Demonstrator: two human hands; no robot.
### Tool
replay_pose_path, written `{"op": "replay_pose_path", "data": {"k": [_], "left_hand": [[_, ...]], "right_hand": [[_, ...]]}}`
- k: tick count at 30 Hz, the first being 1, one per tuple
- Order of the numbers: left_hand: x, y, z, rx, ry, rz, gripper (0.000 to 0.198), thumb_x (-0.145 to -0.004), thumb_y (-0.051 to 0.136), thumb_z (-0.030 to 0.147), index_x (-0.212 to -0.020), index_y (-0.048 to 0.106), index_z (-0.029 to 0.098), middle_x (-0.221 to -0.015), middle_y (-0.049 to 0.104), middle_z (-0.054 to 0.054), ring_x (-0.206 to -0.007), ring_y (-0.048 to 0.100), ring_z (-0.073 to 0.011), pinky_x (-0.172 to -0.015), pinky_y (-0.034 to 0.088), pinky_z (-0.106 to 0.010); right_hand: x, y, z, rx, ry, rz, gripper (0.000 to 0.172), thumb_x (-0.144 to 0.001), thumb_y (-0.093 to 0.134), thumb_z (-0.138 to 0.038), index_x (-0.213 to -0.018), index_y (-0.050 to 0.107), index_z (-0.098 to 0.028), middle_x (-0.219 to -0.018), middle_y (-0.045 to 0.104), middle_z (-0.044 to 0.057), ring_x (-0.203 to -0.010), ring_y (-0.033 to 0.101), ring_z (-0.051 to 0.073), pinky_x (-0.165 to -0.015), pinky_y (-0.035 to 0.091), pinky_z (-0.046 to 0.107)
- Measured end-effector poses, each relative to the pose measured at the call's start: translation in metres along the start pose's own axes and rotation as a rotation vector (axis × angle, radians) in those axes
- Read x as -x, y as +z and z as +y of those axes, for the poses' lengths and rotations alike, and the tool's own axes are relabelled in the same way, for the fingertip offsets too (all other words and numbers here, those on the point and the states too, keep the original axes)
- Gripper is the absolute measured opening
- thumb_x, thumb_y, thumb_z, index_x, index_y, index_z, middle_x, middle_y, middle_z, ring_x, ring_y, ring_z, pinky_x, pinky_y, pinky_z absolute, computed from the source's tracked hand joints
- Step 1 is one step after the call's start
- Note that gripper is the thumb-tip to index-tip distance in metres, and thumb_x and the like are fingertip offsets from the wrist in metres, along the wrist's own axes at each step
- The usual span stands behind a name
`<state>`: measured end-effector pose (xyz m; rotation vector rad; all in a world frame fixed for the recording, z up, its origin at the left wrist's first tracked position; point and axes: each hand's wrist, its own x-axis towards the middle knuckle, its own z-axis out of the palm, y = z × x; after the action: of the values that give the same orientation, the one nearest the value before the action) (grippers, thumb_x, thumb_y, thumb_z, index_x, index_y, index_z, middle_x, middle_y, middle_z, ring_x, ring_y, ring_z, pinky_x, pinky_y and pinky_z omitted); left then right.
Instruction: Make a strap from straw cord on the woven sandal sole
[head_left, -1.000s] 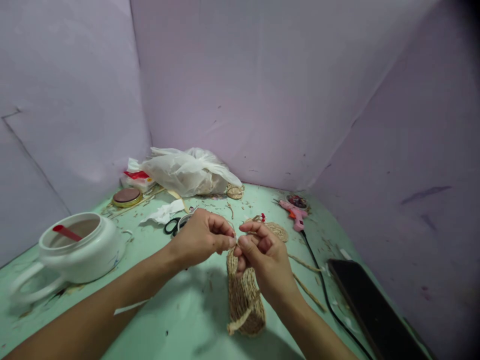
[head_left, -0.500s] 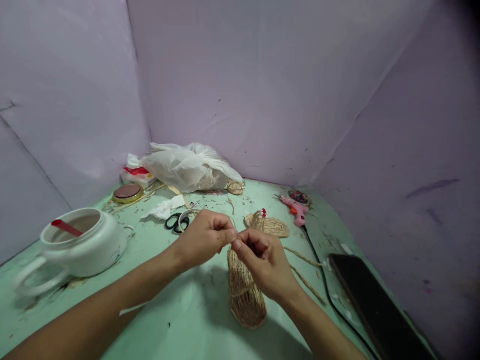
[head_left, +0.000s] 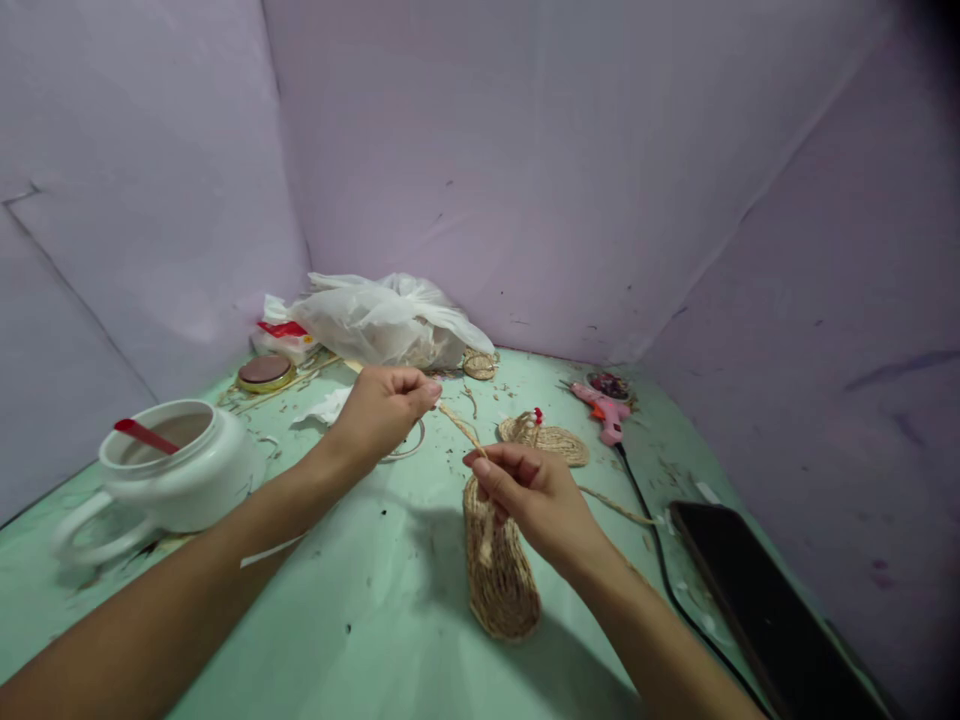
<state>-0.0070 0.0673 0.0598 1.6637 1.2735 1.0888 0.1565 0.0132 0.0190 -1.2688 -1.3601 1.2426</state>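
Note:
A short stretch of tan twine runs slantwise between my two hands. My left hand pinches its upper end between thumb and fingertips. Lower and to the right, my right hand grips the twine with thumb and forefinger, and a loose end dangles below it. Under my right hand lies a flat, coiled-rope sole, partly covered by the hand. Behind it sits a small woven slipper with red and white beads on top.
On the left stands a white pot with a red stick in it. A pink glue gun, its black cord and a dark phone lie on the right. A white plastic bag rests at the back beside a round tin.
My hands have moved apart, the left going up and to the left, and the twine now shows stretched between them. The view has shifted slightly.

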Motion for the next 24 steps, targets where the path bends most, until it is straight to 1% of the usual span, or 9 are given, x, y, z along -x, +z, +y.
{"op": "replay_pose_path", "data": {"k": [2, 4, 6, 8, 11, 14, 16, 19, 24], "left_hand": [[-0.006, 0.001, -0.01, -0.034, 0.004, 0.05, 0.028, -0.069, 0.053, 0.032, -0.049, 0.043, 0.016, -0.039, 0.036, 0.006, -0.039, 0.027, -0.0052, -0.042, 0.021, -0.02], [-0.01, 0.002, -0.018, -0.046, -0.032, 0.079, 0.029, -0.069, 0.054, 0.032, -0.048, 0.043, 0.016, -0.038, 0.036, 0.006, -0.038, 0.026, -0.005, -0.041, 0.02, -0.02], [-0.014, 0.001, -0.024, -0.035, -0.083, 0.059, 0.031, -0.069, 0.054, 0.034, -0.046, 0.044, 0.016, -0.038, 0.037, 0.006, -0.037, 0.029, -0.0054, -0.041, 0.021, -0.02], [-0.016, 0.001, -0.028, -0.046, -0.114, 0.022, 0.033, -0.069, 0.054, 0.038, -0.047, 0.049, 0.015, -0.039, 0.041, 0.004, -0.037, 0.032, -0.0062, -0.04, 0.023, -0.02], [-0.018, 0.001, -0.033, -0.119, -0.109, -0.012, 0.031, -0.07, 0.052, 0.041, -0.056, 0.059, 0.013, -0.041, 0.046, 0.003, -0.036, 0.034, -0.0074, -0.04, 0.023, -0.021], [-0.019, 0.002, -0.035, -0.181, -0.065, 0.024, 0.025, -0.067, 0.056, 0.036, -0.074, 0.065, 0.014, -0.047, 0.052, 0.003, -0.039, 0.039, -0.0087, -0.043, 0.027, -0.021], [-0.017, 0.002, -0.033, -0.228, -0.045, 0.017, 0.023, -0.065, 0.057, 0.033, -0.073, 0.066, 0.014, -0.048, 0.052, 0.003, -0.041, 0.04, -0.009, -0.044, 0.028, -0.021], [-0.012, 0.003, -0.026, -0.276, -0.041, -0.125, 0.019, -0.065, 0.056, 0.031, -0.058, 0.062, 0.014, -0.044, 0.047, 0.003, -0.041, 0.038, -0.0088, -0.044, 0.028, -0.02], [0.006, 0.008, -0.009, -0.333, 0.016, -0.544, 0.018, -0.066, 0.055, 0.03, -0.059, 0.064, 0.015, -0.046, 0.043, 0.003, -0.045, 0.035, -0.0087, -0.044, 0.025, -0.02]], "right_hand": [[-0.004, -0.003, 0.002, -0.111, 0.092, 0.011, 0.02, -0.064, 0.067, -0.031, -0.074, 0.065, -0.013, -0.048, 0.049, -0.006, -0.043, 0.042, 0.006, -0.038, 0.033, 0.016], [-0.007, -0.007, 0.006, -0.214, 0.17, 0.009, 0.023, -0.06, 0.071, -0.029, -0.074, 0.065, -0.012, -0.049, 0.051, -0.006, -0.039, 0.038, 0.004, -0.035, 0.032, 0.015], [-0.01, -0.011, 0.009, -0.335, 0.233, -0.034, 0.023, -0.06, 0.072, -0.029, -0.072, 0.065, -0.011, -0.053, 0.054, -0.004, -0.037, 0.037, 0.002, -0.036, 0.036, 0.014], [-0.012, -0.014, 0.012, -0.448, 0.275, -0.098, 0.022, -0.06, 0.073, -0.028, -0.071, 0.065, -0.011, -0.057, 0.058, -0.003, -0.039, 0.041, 0.002, -0.04, 0.043, 0.015], [-0.012, -0.015, 0.014, -0.525, 0.275, -0.106, 0.02, -0.06, 0.073, -0.027, -0.067, 0.063, -0.011, -0.059, 0.059, -0.002, -0.042, 0.047, 0.003, -0.047, 0.049, 0.017], [-0.012, -0.013, 0.013, -0.537, 0.245, -0.05, 0.022, -0.06, 0.074, -0.028, -0.063, 0.061, -0.011, -0.059, 0.06, -0.001, -0.043, 0.049, 0.004, -0.049, 0.051, 0.019], [-0.012, -0.012, 0.012, -0.536, 0.231, -0.027, 0.023, -0.058, 0.075, -0.029, -0.062, 0.06, -0.011, -0.058, 0.06, -0.001, -0.044, 0.049, 0.004, -0.05, 0.052, 0.02], [-0.011, -0.012, 0.01, -0.54, 0.216, -0.015, 0.025, -0.057, 0.076, -0.029, -0.06, 0.059, -0.011, -0.056, 0.059, -0.001, -0.044, 0.05, 0.004, -0.051, 0.052, 0.02], [-0.01, -0.012, 0.01, -0.563, 0.195, 0.022, 0.026, -0.056, 0.077, -0.03, -0.06, 0.059, -0.011, -0.058, 0.061, -0.001, -0.046, 0.051, 0.005, -0.052, 0.052, 0.02]]}}
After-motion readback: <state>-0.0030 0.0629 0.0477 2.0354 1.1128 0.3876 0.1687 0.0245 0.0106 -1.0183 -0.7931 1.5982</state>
